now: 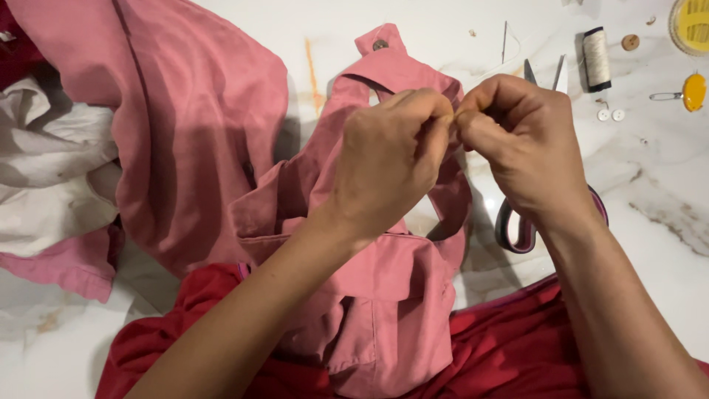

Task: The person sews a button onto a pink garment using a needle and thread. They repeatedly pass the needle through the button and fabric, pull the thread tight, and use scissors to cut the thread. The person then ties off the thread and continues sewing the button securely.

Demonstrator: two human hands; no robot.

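Observation:
A pink garment (185, 125) with a strap and a button tab lies spread over a white marble table (650, 192). My left hand (388, 159) and my right hand (524, 144) meet above its strap, fingertips pinched together over the pink cloth. What sits between the fingertips is too small to tell. Grey and pink-handled scissors (517, 229) lie partly under my right hand, their blades pointing away from me.
A spool of pale thread (596, 58), two white buttons (611, 114), a brown button (630, 42), a needle (504, 41) and yellow tools (693, 92) lie at the far right. White cloth (52, 170) is at left, red cloth (517, 347) near me.

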